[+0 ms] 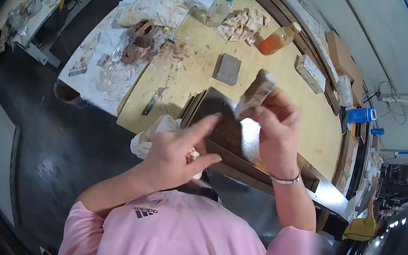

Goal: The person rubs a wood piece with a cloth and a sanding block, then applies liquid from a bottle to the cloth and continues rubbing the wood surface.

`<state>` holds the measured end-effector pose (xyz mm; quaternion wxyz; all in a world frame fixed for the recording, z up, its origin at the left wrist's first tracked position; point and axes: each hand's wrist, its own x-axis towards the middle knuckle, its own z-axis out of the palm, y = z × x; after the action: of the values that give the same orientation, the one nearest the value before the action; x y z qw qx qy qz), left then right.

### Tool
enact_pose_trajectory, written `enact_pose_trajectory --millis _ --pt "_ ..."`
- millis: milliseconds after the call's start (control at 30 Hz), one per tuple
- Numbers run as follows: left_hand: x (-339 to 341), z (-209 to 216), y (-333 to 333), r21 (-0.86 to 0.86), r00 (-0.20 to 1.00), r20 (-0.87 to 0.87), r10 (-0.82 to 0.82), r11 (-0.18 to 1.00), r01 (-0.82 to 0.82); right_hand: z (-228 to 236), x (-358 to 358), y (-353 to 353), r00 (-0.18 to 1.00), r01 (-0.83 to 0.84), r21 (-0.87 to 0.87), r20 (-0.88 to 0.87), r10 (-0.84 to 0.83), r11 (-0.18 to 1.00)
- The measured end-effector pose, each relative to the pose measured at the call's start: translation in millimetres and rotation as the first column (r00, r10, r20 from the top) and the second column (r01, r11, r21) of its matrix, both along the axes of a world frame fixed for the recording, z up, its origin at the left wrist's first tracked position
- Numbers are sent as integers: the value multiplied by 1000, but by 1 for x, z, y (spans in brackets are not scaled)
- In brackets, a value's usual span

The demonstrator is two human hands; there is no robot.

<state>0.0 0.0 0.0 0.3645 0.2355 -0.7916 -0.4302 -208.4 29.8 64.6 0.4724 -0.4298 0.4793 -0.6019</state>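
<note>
Raised over the near part of the table, my right hand (276, 126) pinches a stained brown-and-white folded pad (256, 94) between thumb and fingers. It looks like a wadded cloth, but its exact kind is hard to tell. To the left, my left hand (172, 152) has its index finger and thumb stretched out. Its other fingers curl round a crumpled whitish cloth (150, 137), which shows on both sides of the hand. Beneath both hands lies a dark brown, glossy wooden panel (221, 130) on a stack of boards at the table's near edge. The left index fingertip appears above its surface; contact is unclear.
On the yellowish tabletop (190, 74) are a grey block (227, 69), a metal strip (153, 101), crumpled paper (243, 24), a bottle of orange liquid (279, 38) and a clear bottle (222, 6). Plastic sheeting (110, 76) covers the left side. A white block (310, 73) lies right.
</note>
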Motion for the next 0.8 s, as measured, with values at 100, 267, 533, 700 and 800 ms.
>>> enact_pose_trajectory --millis 100,267,533,700,800 --pt "-11 -11 12 -155 999 26 -24 988 27 -3 -4 -6 986 82 50 -152 -74 995" --pt "-7 -38 23 -297 965 263 -18 950 99 -15 17 -13 245 -210 -200 -958 -147 957" --pt "-14 -47 23 -279 989 149 3 959 39 -1 16 -23 207 -308 -149 -974 -87 939" --pt "-14 -52 22 -312 994 108 14 950 21 -5 23 -36 186 -406 -73 -983 5 911" --pt "-14 -44 17 -265 994 108 -36 962 64 -8 0 -59 105 -166 -206 -976 -190 964"
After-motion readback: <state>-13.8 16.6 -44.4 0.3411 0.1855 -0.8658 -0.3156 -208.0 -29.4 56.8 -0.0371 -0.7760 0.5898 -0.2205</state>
